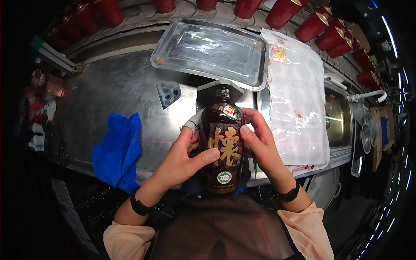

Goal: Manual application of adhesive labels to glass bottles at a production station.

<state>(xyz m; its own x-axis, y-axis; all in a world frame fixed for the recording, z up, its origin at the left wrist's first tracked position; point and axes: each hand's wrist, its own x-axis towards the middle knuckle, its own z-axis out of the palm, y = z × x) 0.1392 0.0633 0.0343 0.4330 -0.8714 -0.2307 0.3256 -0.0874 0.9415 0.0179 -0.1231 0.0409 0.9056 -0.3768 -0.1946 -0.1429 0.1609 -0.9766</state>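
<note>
A dark brown glass bottle (224, 162) with gold lettering and a round green-and-white mark is in front of me, its bare threaded neck pointing away. My left hand (184, 160) is closed round its left side, thumb lying across the front; a pale wrapping covers one of its fingers. From the right, my right hand (261, 141) grips the upper part, thumb on the glass near the lettering. Fingers behind the bottle are hidden. Just beyond the neck sits a grey angular block (232, 90), partly covered by the bottle.
A metal tray (203, 47) lies behind the bottle on the steel table (117, 86). Plastic-covered printed sheets (299, 112) lie to the right, a blue cloth (116, 149) at the left edge. Red gold-topped containers (312, 26) line the slatted conveyor (143, 21). A sink (338, 119) stands far right.
</note>
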